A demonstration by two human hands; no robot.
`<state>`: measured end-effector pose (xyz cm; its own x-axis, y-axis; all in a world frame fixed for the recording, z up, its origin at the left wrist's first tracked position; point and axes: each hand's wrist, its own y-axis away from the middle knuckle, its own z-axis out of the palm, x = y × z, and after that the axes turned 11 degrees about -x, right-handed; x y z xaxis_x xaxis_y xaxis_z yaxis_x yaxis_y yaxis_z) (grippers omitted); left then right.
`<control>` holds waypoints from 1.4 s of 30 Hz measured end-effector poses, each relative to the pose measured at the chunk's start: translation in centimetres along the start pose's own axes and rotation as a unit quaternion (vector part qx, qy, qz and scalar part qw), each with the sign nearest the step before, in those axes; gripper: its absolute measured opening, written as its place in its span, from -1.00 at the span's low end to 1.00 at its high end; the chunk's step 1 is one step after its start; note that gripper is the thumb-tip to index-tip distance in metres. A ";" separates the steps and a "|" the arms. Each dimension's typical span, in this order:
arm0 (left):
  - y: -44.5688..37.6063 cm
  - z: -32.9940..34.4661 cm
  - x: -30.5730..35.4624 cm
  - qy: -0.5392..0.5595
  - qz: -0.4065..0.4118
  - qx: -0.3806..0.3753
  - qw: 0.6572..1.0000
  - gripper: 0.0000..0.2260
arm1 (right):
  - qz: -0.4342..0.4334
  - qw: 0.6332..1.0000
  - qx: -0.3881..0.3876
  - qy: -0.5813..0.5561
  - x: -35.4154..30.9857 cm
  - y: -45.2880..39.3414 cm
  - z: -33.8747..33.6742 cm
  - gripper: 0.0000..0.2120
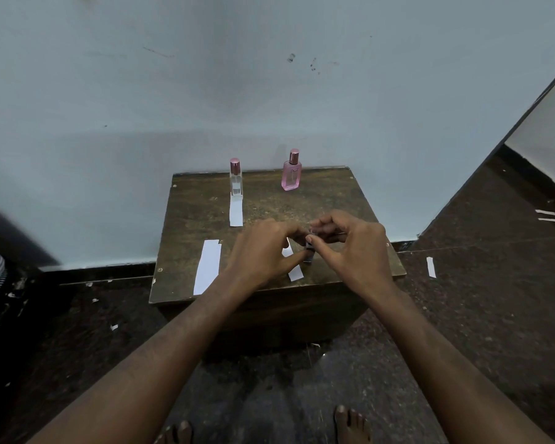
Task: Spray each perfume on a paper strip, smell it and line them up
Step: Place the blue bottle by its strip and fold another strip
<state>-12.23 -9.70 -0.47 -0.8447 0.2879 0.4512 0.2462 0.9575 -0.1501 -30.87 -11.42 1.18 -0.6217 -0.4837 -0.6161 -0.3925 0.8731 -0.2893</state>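
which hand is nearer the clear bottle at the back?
Left. The left hand sits just front-right of the clear bottle; the right hand is farther right, both at a small dark bottle.

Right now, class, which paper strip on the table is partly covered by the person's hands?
The short strip near the table's front edge, under the hands beside the small dark bottle. The long strip and the strip before the clear bottle lie uncovered.

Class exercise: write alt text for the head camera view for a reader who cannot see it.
Both hands, left hand and right hand, hold a small dark bottle over a wooden table. Behind stand a clear bottle and a pink bottle, among paper strips.
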 end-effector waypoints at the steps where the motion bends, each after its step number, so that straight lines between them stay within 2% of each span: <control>1: 0.0 0.0 0.0 0.001 -0.004 -0.004 1.000 -0.70 | 0.000 1.000 -0.002 0.001 0.1 0.0 0.0 -0.80; 8: -0.2 0.2 -0.1 0.009 -0.033 -0.018 0.999 -0.74 | 0.020 1.000 -0.010 -0.020 0.2 -0.1 -0.1 -0.88; 16: 0.1 0.6 0.1 0.016 -0.042 -0.019 0.999 -0.77 | 0.046 0.998 -0.031 -0.032 0.3 -0.5 0.1 -0.85; 18: 0.1 0.7 0.0 0.014 -0.053 -0.021 0.998 -0.77 | 0.047 0.997 -0.043 -0.043 0.3 -0.3 -0.3 -0.80; 21: 0.0 1.0 -0.3 0.005 -0.066 -0.012 0.998 -0.77 | 0.052 0.995 -0.066 -0.060 0.5 -0.1 -1.2 -0.60; 23: -0.1 1.1 -0.2 0.007 -0.075 -0.004 0.997 -0.79 | 0.065 0.994 -0.026 -0.083 0.9 -0.3 -1.7 -0.57; 25: -0.3 1.1 0.0 0.008 -0.077 0.012 0.997 -0.80 | 0.095 0.990 0.036 -0.093 1.7 -1.0 -1.8 -0.68; 27: -0.6 1.2 0.1 0.007 -0.081 0.025 0.996 -0.80 | 0.133 0.986 0.059 -0.076 2.8 -1.9 -1.5 -0.79; 34: -1.7 1.5 -0.2 0.016 -0.081 0.039 0.996 -0.75 | 0.179 0.982 -0.054 -0.003 4.9 -4.1 0.5 -0.81; 39: -1.5 0.4 -1.6 0.009 -0.072 0.012 0.997 -0.58 | 0.182 0.980 -0.074 0.024 5.2 -5.3 1.5 -0.76; 42: -0.4 -0.6 -3.4 -0.013 -0.127 0.026 0.991 -0.65 | 0.178 0.983 -0.046 -0.022 5.2 -7.5 2.5 -0.64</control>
<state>-9.15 -11.05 -1.47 -0.8887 0.0358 0.4572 -0.0009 0.9968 -0.0798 -29.47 -20.34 -1.69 -0.7019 -0.1443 -0.6975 -0.2170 0.9760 0.0164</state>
